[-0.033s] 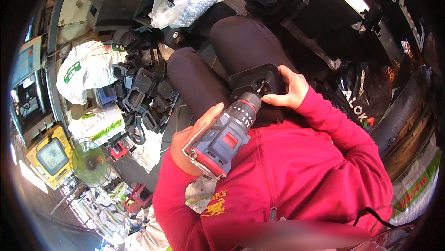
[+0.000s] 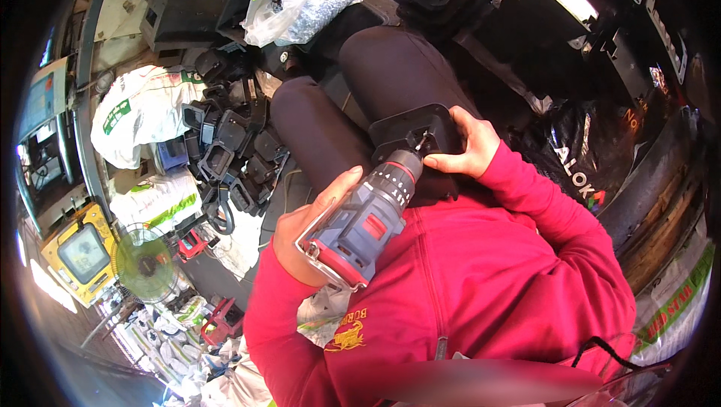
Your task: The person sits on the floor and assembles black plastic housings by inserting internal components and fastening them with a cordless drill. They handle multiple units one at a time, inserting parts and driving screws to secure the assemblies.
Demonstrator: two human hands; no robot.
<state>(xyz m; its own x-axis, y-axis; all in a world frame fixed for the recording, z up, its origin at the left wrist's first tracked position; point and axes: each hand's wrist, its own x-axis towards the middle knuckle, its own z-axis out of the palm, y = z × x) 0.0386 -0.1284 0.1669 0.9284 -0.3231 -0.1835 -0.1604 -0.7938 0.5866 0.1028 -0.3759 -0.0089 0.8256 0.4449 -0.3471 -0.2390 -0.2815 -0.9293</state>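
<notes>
A grey-and-red cordless drill is in my left hand, whose fingers wrap round its far side, mostly hidden behind the body. The drill's chuck points up and to the right, and its bit meets a fitting on a black plastic part, rectangular with rounded corners, that lies over my lap. My right hand grips the right edge of that part, thumb on the near side close to the chuck and fingers over the far edge. Whether the bit sits in a screw is too small to tell.
Left of my legs is a heap of black housings, beside a white sack. Ahead lies a clear plastic bag of small metal pieces. A green fan stands lower left; a black plastic bag is at right.
</notes>
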